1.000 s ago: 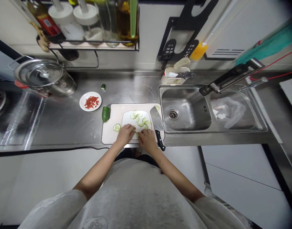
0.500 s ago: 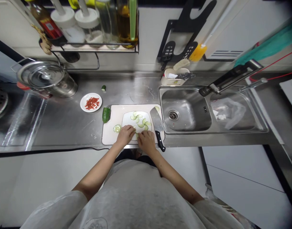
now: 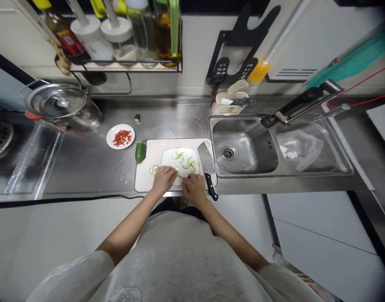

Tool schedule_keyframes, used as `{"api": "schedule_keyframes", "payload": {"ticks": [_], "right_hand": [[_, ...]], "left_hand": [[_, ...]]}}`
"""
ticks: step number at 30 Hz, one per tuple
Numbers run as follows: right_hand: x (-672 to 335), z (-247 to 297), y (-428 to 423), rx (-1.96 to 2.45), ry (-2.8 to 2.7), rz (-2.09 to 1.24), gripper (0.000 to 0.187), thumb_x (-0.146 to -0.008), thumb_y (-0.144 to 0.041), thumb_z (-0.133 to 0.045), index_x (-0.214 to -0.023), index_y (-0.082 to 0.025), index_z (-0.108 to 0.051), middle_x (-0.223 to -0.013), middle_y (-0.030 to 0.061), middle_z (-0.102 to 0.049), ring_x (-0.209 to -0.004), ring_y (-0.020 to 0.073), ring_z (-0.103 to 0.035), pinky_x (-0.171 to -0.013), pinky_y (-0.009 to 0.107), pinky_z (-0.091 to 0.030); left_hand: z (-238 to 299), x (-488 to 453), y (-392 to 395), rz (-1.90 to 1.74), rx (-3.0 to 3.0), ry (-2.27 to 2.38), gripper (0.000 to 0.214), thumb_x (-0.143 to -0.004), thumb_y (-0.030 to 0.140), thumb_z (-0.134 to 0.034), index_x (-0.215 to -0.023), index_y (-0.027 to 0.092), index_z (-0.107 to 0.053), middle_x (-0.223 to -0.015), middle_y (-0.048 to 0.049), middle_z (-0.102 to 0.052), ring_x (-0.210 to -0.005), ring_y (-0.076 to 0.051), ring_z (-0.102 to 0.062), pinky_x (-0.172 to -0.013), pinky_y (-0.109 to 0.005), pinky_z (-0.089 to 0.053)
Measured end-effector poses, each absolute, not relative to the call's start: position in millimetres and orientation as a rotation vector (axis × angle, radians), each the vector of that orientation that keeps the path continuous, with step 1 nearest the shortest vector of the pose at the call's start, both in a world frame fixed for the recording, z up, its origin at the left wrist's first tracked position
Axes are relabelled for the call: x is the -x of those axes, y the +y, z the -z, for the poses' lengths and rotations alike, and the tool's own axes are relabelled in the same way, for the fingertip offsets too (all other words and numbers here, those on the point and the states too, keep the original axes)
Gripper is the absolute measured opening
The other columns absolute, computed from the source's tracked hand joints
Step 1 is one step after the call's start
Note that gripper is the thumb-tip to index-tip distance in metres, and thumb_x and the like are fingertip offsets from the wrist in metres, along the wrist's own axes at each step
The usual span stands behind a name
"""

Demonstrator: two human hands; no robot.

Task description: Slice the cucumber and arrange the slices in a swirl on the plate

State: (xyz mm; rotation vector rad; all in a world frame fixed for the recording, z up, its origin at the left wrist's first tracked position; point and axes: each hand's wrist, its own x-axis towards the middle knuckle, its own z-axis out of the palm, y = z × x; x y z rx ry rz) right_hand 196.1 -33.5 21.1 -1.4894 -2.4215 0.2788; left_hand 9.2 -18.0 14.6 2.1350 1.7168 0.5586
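A white squarish plate [image 3: 167, 157] lies on the cutting board [image 3: 144, 178], with thin half-moon cucumber slices [image 3: 192, 161] fanned in curved groups on it. Over the plate's near left part, my left hand [image 3: 164, 178] pinches at a cucumber slice with its fingers together. My right hand [image 3: 195, 187] is closed at the plate's near edge, its fingertips on another pale green slice. The fingers partly hide both slices. Round cucumber slices [image 3: 153, 170] sit on the board left of my left hand. A kitchen knife [image 3: 208, 161] with a black handle rests on the board's right side.
A cucumber piece [image 3: 140, 152] touches the board's left edge, and a cucumber end [image 3: 137, 118] lies behind it. Farther left are a small plate [image 3: 109, 138] of chopped red bits and a lidded steel pot [image 3: 85, 113]. A double sink [image 3: 245, 147] adjoins on the right.
The view has shifted very slightly. My fingertips have moved a little at the slices; the plate, knife and cucumber pieces stay in place.
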Motion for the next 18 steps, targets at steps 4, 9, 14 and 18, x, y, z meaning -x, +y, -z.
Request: {"api": "schedule_keyframes", "payload": {"ticks": [4,9,14,18], "right_hand": [[-194.7,-18.7,-34.7,1.485,-2.413,-0.297,0.019,-0.090,-0.031,-0.052,-0.093,-0.020,-0.067,-0.094,0.0089,-0.060,-0.090,0.0236,-0.041,-0.081,0.038,-0.027],[-192.2,-18.3,-35.5,1.496,-2.388,-0.291,0.017,-0.089,-0.030,-0.053,-0.090,-0.020,-0.067,-0.093,0.0090,-0.060,-0.089,0.0237,-0.042,-0.081,0.039,-0.028],[-196.9,-24.3,-33.7,1.491,-2.309,-0.264,0.016,-0.089,-0.028,-0.053,-0.094,-0.021,-0.067,-0.097,0.0086,-0.061,-0.092,0.0239,-0.043,-0.083,0.039,-0.030],[-206.8,-28.6,-30.1,1.481,-2.222,-0.229,0.017,-0.090,-0.025,-0.052,-0.096,-0.021,-0.067,-0.097,0.0079,-0.062,-0.091,0.0232,-0.045,-0.082,0.038,-0.031]], "left_hand": [[-12.2,-10.2,-17.9,-0.550,-2.138,1.719,0.022,-0.093,0.031,-0.051,-0.094,0.023,-0.071,-0.100,-0.0067,-0.069,-0.094,-0.022,-0.054,-0.085,-0.038,-0.035],[-15.5,-10.9,-17.6,-0.548,-2.121,1.712,0.022,-0.093,0.032,-0.051,-0.094,0.023,-0.071,-0.100,-0.0067,-0.069,-0.096,-0.022,-0.055,-0.087,-0.038,-0.034],[-26.6,8.8,-25.2,-0.620,-1.926,1.959,0.023,-0.091,0.037,-0.053,-0.096,0.023,-0.071,-0.100,-0.0073,-0.068,-0.097,-0.023,-0.056,-0.089,-0.038,-0.035],[-25.0,40.4,-32.6,-0.594,-1.611,2.260,0.027,-0.089,0.040,-0.053,-0.103,0.022,-0.069,-0.098,-0.0077,-0.067,-0.094,-0.023,-0.057,-0.087,-0.036,-0.038]]}}
